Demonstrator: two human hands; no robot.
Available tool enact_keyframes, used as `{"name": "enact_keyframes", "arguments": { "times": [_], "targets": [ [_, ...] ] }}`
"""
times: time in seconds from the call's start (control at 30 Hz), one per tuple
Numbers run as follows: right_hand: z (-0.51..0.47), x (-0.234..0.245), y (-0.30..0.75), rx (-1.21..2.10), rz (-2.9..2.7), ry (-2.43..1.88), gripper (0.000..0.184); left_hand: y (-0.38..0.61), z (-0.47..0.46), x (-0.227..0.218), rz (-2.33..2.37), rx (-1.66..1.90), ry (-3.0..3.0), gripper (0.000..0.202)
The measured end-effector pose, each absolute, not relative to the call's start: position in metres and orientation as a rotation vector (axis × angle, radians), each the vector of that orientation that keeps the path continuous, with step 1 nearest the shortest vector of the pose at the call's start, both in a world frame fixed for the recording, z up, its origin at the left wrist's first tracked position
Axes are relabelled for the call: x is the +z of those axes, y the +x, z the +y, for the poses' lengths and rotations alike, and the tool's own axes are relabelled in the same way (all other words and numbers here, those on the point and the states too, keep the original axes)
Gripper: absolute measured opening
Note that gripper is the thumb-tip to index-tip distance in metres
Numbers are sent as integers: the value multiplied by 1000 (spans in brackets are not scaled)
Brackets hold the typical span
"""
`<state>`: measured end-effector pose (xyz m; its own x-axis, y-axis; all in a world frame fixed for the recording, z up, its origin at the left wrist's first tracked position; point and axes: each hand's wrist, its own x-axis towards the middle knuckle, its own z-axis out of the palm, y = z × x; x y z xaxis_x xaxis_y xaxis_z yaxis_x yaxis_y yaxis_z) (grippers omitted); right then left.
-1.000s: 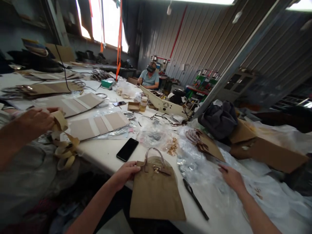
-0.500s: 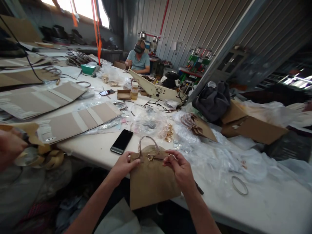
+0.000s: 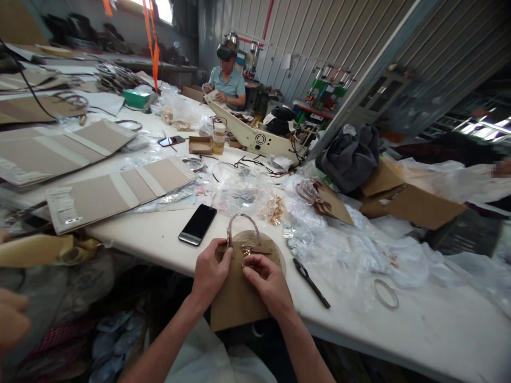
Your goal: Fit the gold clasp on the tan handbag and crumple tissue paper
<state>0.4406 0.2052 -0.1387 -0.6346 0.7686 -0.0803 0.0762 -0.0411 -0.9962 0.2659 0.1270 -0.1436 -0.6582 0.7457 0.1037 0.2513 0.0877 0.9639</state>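
Note:
A brown handbag panel [image 3: 239, 303] leans over the table's front edge, its rounded upper part on the table top. A looped handle [image 3: 244, 216], seemingly wrapped in clear film, rises from it. My left hand [image 3: 211, 270] grips the panel's upper left edge by the handle base, thumb in front. Over the panel's middle, my right hand [image 3: 268, 284] has thumb and fingers pinched together just below the gold clasp [image 3: 246, 250]. Whatever those fingertips hold is too small to make out. A narrow strap [image 3: 261, 248] runs right from the clasp.
A black phone [image 3: 198, 224] lies left of the panel, and a dark slim tool [image 3: 311, 283] right of it. Beyond are gold fittings [image 3: 275, 210], clear plastic [image 3: 339, 266] and flat bag pieces [image 3: 120, 194]. A co-worker [image 3: 227, 80] sits across; another person's blurred hand [image 3: 14, 319] shows at left.
My right hand has moved left and down, from the strap's right end to just below the clasp. The dark tool is now uncovered. The blurred hand at left has dropped lower.

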Motion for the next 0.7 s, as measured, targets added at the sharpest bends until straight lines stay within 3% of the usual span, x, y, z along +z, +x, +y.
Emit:
{"name": "enact_keyframes", "arguments": {
  "times": [0.13,0.27,0.37,0.6,0.7],
  "targets": [
    [205,-137,441,1726,-1748,-877,30,266,129,-144,2013,1627,927,25],
    [203,-133,440,1659,-1777,-885,30,265,132,-139,1975,1691,962,12],
    [203,-131,439,1608,-1808,-863,31,262,130,-139,1948,1662,983,17],
    [198,-140,430,1684,-1681,-902,51,256,114,-159,1781,1687,673,13],
    [196,-147,428,1724,-1580,-950,47,260,108,-158,1671,1724,576,18]
  ]
}}
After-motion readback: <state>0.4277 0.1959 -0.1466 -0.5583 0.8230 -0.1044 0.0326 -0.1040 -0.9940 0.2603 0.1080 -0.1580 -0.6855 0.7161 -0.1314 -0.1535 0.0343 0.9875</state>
